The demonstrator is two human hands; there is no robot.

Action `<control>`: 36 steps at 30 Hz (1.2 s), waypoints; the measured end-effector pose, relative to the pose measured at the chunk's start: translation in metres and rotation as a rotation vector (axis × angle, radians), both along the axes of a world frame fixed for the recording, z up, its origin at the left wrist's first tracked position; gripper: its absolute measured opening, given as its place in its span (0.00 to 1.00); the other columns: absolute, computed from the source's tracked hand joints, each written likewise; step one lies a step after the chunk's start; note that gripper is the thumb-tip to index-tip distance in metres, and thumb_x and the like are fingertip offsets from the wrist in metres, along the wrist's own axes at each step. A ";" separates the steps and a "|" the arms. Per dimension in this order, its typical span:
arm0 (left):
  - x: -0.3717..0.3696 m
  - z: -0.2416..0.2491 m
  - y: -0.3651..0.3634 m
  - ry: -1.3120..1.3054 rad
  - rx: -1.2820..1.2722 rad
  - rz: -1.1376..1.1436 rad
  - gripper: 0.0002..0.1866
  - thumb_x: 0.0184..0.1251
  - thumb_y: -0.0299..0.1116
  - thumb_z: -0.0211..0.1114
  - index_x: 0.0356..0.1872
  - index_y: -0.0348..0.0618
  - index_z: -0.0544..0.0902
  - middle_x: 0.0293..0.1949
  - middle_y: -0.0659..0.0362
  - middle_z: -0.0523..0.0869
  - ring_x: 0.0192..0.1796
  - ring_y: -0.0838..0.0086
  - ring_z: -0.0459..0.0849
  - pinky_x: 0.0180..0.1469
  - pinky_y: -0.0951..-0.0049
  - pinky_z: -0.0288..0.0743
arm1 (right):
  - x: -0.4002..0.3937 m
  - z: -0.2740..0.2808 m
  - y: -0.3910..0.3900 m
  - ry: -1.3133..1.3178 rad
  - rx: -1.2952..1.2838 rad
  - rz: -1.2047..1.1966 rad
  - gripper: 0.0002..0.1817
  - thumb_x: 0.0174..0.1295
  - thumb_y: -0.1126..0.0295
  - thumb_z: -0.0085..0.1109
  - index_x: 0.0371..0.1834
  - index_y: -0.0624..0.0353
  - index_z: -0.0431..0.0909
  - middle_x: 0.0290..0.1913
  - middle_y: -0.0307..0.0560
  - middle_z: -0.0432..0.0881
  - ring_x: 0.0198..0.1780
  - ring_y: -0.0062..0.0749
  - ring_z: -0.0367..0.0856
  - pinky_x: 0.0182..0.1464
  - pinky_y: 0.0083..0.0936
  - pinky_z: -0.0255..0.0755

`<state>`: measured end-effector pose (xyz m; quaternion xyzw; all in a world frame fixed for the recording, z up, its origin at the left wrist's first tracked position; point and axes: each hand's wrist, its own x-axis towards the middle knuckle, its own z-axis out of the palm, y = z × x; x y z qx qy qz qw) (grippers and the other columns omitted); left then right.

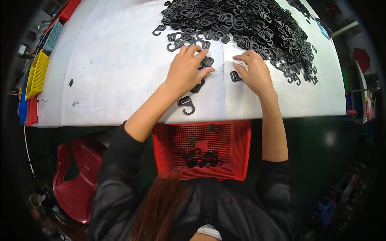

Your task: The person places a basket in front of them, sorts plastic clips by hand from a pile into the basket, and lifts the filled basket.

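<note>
My left hand (185, 68) is over the white table, thumb and fingers apart around a black plastic hook (207, 62). Another hook (198, 86) lies partly hidden beneath this hand, and a third hook (187, 105) rests nearer the table's front edge. To the right, my right hand (254, 72) hovers with its fingers bent and spread. Just below its thumb is a single black hook (236, 76), partly covered by the hand in this view. Beyond both hands spreads a large heap of the same black hooks (241, 24).
Below the table edge, in front of my body, stands a red plastic basket (157, 146) with several hooks inside. A yellow basket (37, 76) and a blue-grey basket (53, 38) line the table's left side. A dark red plastic chair (80, 176) stands at lower left.
</note>
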<state>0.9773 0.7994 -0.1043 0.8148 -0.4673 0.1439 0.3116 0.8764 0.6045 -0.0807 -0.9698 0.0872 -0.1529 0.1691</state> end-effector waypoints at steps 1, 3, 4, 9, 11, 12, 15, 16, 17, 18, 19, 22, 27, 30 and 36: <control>0.003 -0.004 -0.004 -0.015 0.035 0.002 0.18 0.58 0.36 0.68 0.48 0.39 0.82 0.42 0.56 0.83 0.46 0.62 0.78 0.51 0.66 0.73 | 0.006 -0.001 0.001 -0.020 0.039 0.041 0.11 0.60 0.69 0.59 0.44 0.59 0.84 0.40 0.46 0.79 0.47 0.39 0.78 0.49 0.31 0.71; 0.009 -0.010 -0.010 -0.050 0.108 0.009 0.16 0.61 0.38 0.67 0.47 0.41 0.83 0.41 0.56 0.84 0.46 0.64 0.78 0.50 0.66 0.74 | 0.030 -0.003 0.007 -0.065 0.120 0.126 0.12 0.60 0.68 0.60 0.45 0.59 0.83 0.41 0.46 0.79 0.48 0.38 0.77 0.50 0.31 0.71; 0.009 -0.004 -0.009 -0.034 0.032 0.024 0.15 0.62 0.38 0.65 0.46 0.40 0.83 0.37 0.56 0.85 0.40 0.66 0.80 0.44 0.67 0.75 | 0.043 -0.007 0.011 -0.109 0.089 0.154 0.13 0.60 0.68 0.60 0.46 0.58 0.83 0.42 0.45 0.79 0.47 0.38 0.77 0.49 0.32 0.72; 0.010 0.016 0.023 0.417 0.041 0.251 0.16 0.58 0.31 0.68 0.47 0.37 0.81 0.37 0.51 0.83 0.41 0.59 0.79 0.44 0.64 0.74 | 0.093 -0.032 0.026 -0.147 -0.180 0.266 0.09 0.60 0.66 0.59 0.40 0.56 0.83 0.43 0.44 0.80 0.48 0.40 0.79 0.45 0.37 0.76; 0.009 0.008 0.025 0.125 -0.021 0.213 0.16 0.56 0.32 0.69 0.44 0.37 0.81 0.38 0.51 0.80 0.43 0.59 0.78 0.45 0.63 0.75 | 0.092 -0.030 0.025 -0.103 -0.109 0.181 0.10 0.63 0.65 0.55 0.39 0.56 0.83 0.41 0.44 0.82 0.46 0.41 0.80 0.42 0.39 0.76; 0.006 0.009 0.022 0.103 0.006 0.168 0.15 0.56 0.33 0.69 0.43 0.37 0.81 0.38 0.51 0.80 0.44 0.59 0.78 0.45 0.63 0.75 | 0.086 -0.026 0.024 -0.074 -0.014 0.135 0.10 0.63 0.66 0.55 0.41 0.55 0.84 0.41 0.43 0.82 0.44 0.41 0.80 0.41 0.38 0.75; -0.009 0.007 0.009 0.073 0.122 0.085 0.15 0.58 0.34 0.67 0.44 0.37 0.81 0.40 0.52 0.79 0.46 0.60 0.78 0.46 0.63 0.75 | 0.052 -0.003 0.020 0.100 0.160 0.076 0.10 0.62 0.65 0.56 0.38 0.56 0.86 0.42 0.44 0.84 0.48 0.41 0.78 0.47 0.36 0.73; -0.011 0.005 0.006 0.079 0.189 0.087 0.16 0.60 0.34 0.66 0.46 0.37 0.81 0.41 0.53 0.80 0.47 0.60 0.78 0.47 0.64 0.75 | 0.041 -0.006 0.014 0.040 0.139 0.102 0.10 0.61 0.65 0.57 0.37 0.56 0.86 0.43 0.44 0.84 0.51 0.42 0.77 0.50 0.36 0.72; -0.011 0.004 0.004 0.079 0.253 0.087 0.16 0.61 0.35 0.66 0.48 0.38 0.80 0.41 0.53 0.80 0.48 0.60 0.79 0.47 0.65 0.75 | 0.031 -0.006 0.008 -0.027 0.116 0.127 0.10 0.61 0.64 0.58 0.36 0.55 0.86 0.44 0.45 0.84 0.53 0.42 0.76 0.52 0.36 0.71; -0.009 0.003 0.004 0.068 0.239 0.091 0.15 0.62 0.32 0.64 0.49 0.41 0.81 0.42 0.52 0.82 0.48 0.61 0.79 0.48 0.66 0.75 | 0.022 -0.006 0.004 0.020 0.174 0.086 0.12 0.60 0.64 0.60 0.42 0.55 0.85 0.48 0.47 0.82 0.58 0.42 0.73 0.58 0.36 0.68; -0.009 0.006 0.006 0.279 0.191 0.094 0.14 0.62 0.32 0.64 0.49 0.42 0.81 0.43 0.52 0.82 0.48 0.62 0.80 0.48 0.67 0.75 | 0.018 -0.014 0.000 -0.064 0.173 0.117 0.13 0.60 0.64 0.60 0.45 0.55 0.84 0.50 0.47 0.81 0.59 0.43 0.72 0.59 0.36 0.67; -0.001 0.017 0.018 0.545 0.142 0.107 0.15 0.62 0.26 0.62 0.51 0.46 0.82 0.48 0.50 0.82 0.51 0.61 0.78 0.52 0.66 0.74 | 0.016 -0.041 0.003 -0.186 0.125 0.200 0.21 0.63 0.62 0.58 0.60 0.53 0.75 0.62 0.47 0.75 0.67 0.46 0.66 0.67 0.41 0.59; -0.011 -0.019 0.037 0.082 0.003 0.081 0.15 0.58 0.22 0.62 0.49 0.40 0.81 0.53 0.50 0.78 0.55 0.54 0.73 0.57 0.61 0.69 | 0.011 -0.042 0.049 -0.090 0.029 0.328 0.22 0.66 0.61 0.54 0.63 0.54 0.71 0.67 0.45 0.70 0.72 0.41 0.60 0.72 0.45 0.52; -0.047 -0.012 0.056 0.145 -0.016 -0.035 0.14 0.57 0.21 0.63 0.46 0.38 0.82 0.50 0.52 0.79 0.53 0.55 0.75 0.55 0.62 0.71 | -0.022 -0.035 0.067 -0.064 0.129 0.422 0.21 0.66 0.63 0.55 0.61 0.56 0.73 0.65 0.46 0.72 0.71 0.41 0.62 0.72 0.45 0.53; -0.044 0.018 0.069 0.357 -0.104 -0.078 0.11 0.56 0.22 0.66 0.41 0.41 0.85 0.41 0.53 0.85 0.44 0.61 0.81 0.46 0.67 0.76 | -0.059 -0.001 0.063 0.068 0.462 0.448 0.11 0.61 0.67 0.60 0.45 0.57 0.82 0.49 0.46 0.82 0.55 0.40 0.78 0.59 0.37 0.70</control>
